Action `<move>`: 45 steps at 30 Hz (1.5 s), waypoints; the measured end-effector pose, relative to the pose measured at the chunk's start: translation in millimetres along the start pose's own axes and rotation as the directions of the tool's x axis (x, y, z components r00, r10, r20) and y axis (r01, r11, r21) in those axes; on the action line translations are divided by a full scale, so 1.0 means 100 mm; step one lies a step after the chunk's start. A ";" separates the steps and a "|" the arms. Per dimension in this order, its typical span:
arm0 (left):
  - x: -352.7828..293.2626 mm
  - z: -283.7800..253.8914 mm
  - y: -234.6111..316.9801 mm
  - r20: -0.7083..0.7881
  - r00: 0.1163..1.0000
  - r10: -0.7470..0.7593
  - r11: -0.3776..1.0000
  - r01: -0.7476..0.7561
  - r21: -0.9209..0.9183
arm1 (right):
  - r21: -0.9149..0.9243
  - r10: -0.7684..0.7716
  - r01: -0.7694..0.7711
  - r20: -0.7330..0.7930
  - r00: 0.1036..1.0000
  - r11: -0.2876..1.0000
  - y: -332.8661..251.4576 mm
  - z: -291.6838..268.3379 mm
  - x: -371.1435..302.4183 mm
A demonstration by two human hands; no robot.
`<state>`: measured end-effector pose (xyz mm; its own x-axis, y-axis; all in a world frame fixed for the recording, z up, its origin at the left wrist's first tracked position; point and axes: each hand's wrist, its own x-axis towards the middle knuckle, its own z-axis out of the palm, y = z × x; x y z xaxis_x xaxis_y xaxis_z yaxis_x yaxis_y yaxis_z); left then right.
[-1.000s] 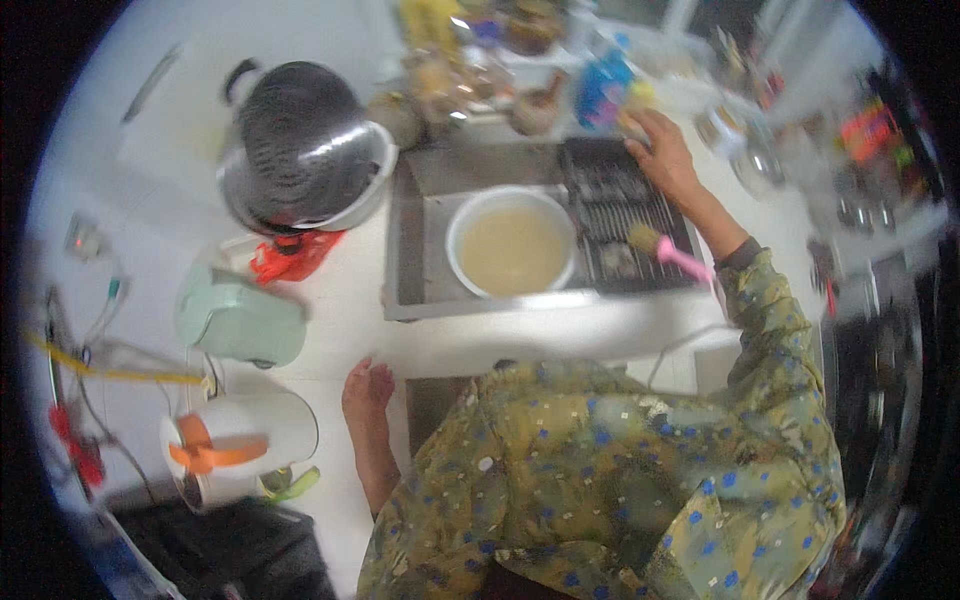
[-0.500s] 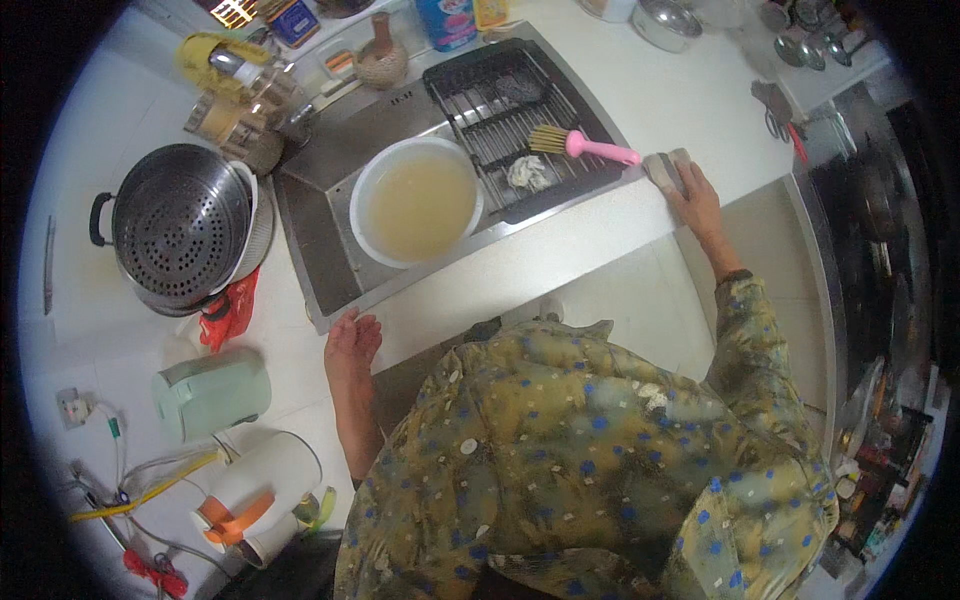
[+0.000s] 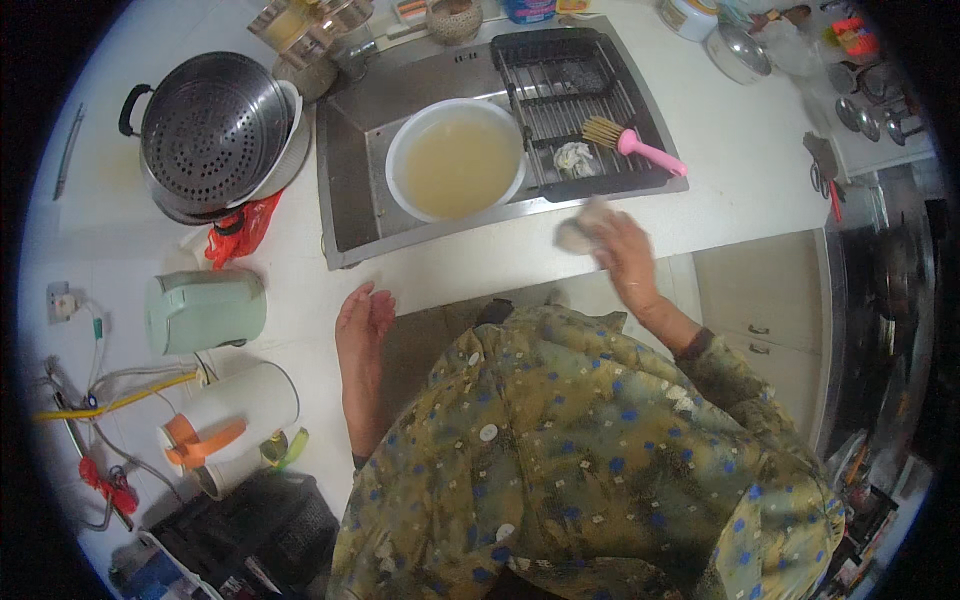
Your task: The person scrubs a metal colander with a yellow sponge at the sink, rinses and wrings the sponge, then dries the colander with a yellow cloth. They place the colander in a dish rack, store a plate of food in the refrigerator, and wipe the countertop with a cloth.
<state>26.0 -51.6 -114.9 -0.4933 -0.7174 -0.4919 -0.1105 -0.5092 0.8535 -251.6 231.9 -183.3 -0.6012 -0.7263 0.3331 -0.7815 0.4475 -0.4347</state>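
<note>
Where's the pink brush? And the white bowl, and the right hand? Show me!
Brush [image 3: 632,145]: head view, on the wide end of its pink handle.
Bowl [image 3: 395,168]: head view, on the left of its white rim.
Right hand [image 3: 627,256]: head view, on its back.

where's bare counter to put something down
Most room: the counter right of the rack, in front of the metal bowl. A smaller patch sits between the green appliance and sink, by the left hand. Crowded: back left, with jars and steamer.

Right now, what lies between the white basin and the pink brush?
The head view shows part of the black rack and a crumpled whitish wad.
</note>
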 end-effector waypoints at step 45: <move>0.16 -0.23 -0.06 -0.020 1.000 -0.023 1.000 0.023 0.006 | -0.108 0.464 -0.463 -0.016 0.886 0.880 0.39 -0.39 0.01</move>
<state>38.8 -71.5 -132.2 -0.4735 -0.7147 -0.5147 -0.1270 -0.5228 0.8429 -289.6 269.3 -167.0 -0.8979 -0.4271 0.1067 -0.4271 0.7863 -0.4464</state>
